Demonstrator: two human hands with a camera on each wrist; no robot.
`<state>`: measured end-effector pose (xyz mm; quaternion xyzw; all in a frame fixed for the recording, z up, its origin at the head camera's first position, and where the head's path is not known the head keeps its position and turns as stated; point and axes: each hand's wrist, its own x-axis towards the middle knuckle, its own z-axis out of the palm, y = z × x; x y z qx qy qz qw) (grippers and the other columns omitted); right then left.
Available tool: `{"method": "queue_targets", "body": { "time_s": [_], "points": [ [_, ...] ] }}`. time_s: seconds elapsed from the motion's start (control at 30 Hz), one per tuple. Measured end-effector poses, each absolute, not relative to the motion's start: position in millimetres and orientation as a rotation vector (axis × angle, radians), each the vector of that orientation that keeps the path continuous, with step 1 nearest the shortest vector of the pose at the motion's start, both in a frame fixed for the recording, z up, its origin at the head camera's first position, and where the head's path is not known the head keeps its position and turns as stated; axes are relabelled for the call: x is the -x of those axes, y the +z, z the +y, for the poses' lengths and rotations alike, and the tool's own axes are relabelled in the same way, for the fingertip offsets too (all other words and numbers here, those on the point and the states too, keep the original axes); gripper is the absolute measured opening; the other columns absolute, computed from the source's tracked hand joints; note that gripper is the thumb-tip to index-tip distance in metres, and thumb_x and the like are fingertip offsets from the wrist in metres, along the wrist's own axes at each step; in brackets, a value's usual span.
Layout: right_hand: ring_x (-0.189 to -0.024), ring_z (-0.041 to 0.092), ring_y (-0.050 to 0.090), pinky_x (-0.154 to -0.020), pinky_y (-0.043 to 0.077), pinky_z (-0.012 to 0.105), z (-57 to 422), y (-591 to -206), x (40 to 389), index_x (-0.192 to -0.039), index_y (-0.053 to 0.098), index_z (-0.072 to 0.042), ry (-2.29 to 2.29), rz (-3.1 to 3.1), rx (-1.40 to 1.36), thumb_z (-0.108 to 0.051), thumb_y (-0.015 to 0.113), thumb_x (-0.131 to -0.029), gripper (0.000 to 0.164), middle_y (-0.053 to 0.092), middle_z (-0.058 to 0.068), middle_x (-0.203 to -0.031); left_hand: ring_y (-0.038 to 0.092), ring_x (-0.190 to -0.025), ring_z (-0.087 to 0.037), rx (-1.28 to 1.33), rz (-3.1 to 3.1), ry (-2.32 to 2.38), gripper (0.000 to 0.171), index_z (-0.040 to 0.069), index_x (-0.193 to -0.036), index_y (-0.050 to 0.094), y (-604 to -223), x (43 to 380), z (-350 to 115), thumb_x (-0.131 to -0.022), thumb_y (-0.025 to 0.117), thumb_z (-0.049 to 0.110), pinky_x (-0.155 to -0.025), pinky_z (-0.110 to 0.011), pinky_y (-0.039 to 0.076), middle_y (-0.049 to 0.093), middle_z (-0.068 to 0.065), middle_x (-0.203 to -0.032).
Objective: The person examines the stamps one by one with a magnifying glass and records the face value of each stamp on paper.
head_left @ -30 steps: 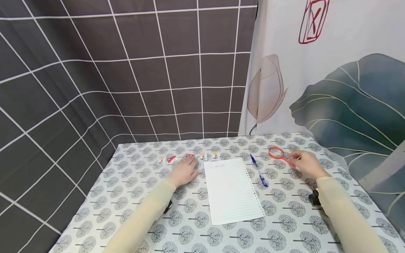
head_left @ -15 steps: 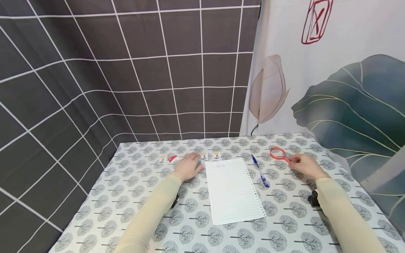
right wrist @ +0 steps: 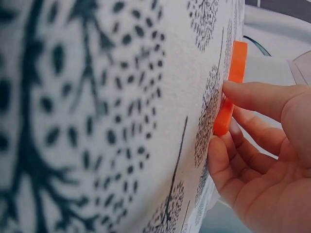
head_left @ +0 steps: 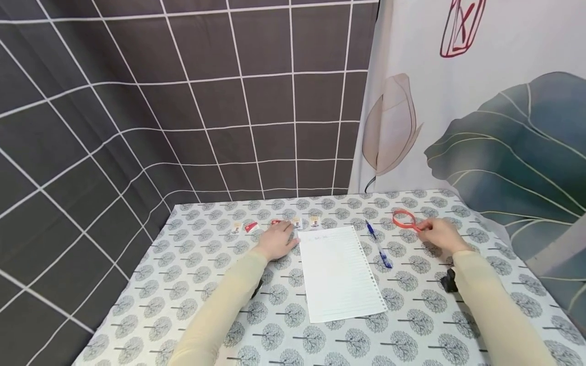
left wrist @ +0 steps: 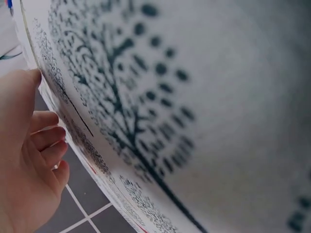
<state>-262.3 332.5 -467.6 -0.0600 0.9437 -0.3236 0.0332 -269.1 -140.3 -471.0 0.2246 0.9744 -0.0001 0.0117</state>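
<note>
My left hand [head_left: 276, 241] rests on the patterned cloth with its fingers reaching to a row of small stamp-like pieces. Its fingertips are right at a red piece [head_left: 275, 221] and a pale picture piece [head_left: 297, 222]. The left thumb lies by the upper left corner of a lined sheet [head_left: 341, 274]. In the left wrist view that hand [left wrist: 34, 150] has its fingers slightly bent, with nothing seen in them. At the right, my right hand [head_left: 441, 235] pinches the handle of an orange magnifying glass [head_left: 414, 225]; the handle [right wrist: 237, 60] lies low along the cloth in the right wrist view.
A blue pen [head_left: 379, 245] lies between the sheet and the magnifying glass. To the left are a red-and-white piece [head_left: 251, 226] and a pale piece [head_left: 236, 228]; another pale piece [head_left: 315, 221] lies behind the sheet. A dark grid curtain [head_left: 206, 127] hangs behind the table.
My left hand has slid right and slightly forward along the row, its thumb now closer to the sheet. The red piece was covered half a second ago and partly shows again. My right hand keeps its hold.
</note>
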Motion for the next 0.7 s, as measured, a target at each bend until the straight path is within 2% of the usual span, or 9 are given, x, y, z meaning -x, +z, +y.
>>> {"method": "queue_targets", "body": {
  "time_s": [0.27, 0.5, 0.7],
  "points": [
    [-0.072, 0.020, 0.060, -0.062, 0.050, 0.033, 333, -468, 268, -0.111, 0.063, 0.015, -0.965, 2.883, 0.186, -0.011, 0.063, -0.092, 0.032, 0.068, 0.012, -0.086, 0.036, -0.146, -0.030, -0.672, 3.041, 0.014, 0.063, 0.003, -0.149, 0.046, -476, 276, -142, -0.106, 0.042, 0.049, -0.122, -0.043, 0.028, 0.043, -0.015, -0.155],
    [-0.071, 0.022, 0.061, -0.066, 0.053, 0.040, 330, -467, 267, -0.110, 0.062, 0.016, -0.937, 2.879, 0.187, -0.008, 0.059, -0.091, 0.031, 0.068, 0.014, -0.086, 0.035, -0.147, -0.029, -0.632, 3.046, 0.023, 0.065, 0.005, -0.152, 0.044, -477, 278, -142, -0.105, 0.042, 0.051, -0.122, -0.041, 0.027, 0.040, -0.013, -0.158],
    [-0.066, 0.021, 0.061, -0.065, 0.050, 0.035, 319, -465, 270, -0.111, 0.061, 0.013, -1.003, 2.834, 0.170, -0.011, 0.058, -0.097, 0.028, 0.067, 0.008, -0.079, 0.032, -0.148, -0.027, -0.687, 3.030, 0.029, 0.065, 0.007, -0.154, 0.041, -476, 277, -139, -0.105, 0.042, 0.050, -0.122, -0.041, 0.027, 0.036, -0.012, -0.160]
  ]
}}
